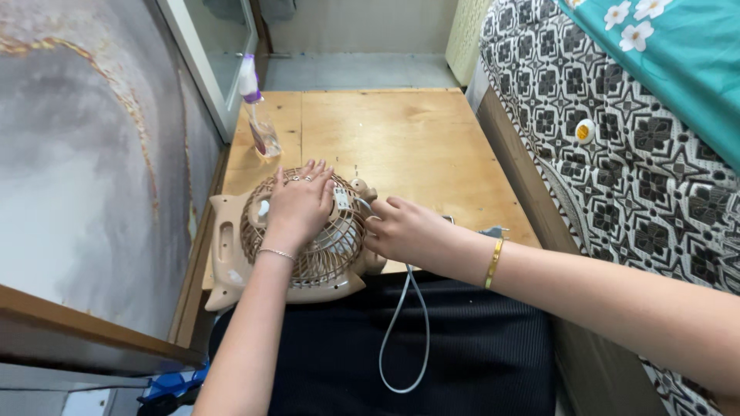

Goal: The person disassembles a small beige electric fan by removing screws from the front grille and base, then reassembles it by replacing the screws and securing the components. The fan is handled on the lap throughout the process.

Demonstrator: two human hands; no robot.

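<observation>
A small beige table fan [231, 258] lies face up on a plywood board [401, 146], its round grille [339, 246] toward me. My left hand [299, 204] rests flat on the grille, fingers spread. My right hand [402, 227] is at the fan's right edge, with its fingers curled against the grille rim; whether it holds a small tool there I cannot tell. A grey-white cable [401, 331] loops down from under my right wrist over dark fabric.
A clear spray bottle [258, 115] with a purple-and-white head stands at the board's far left. A bed with a black-and-white patterned cover [617, 154] and a teal flowered sheet runs along the right. A marbled wall is on the left.
</observation>
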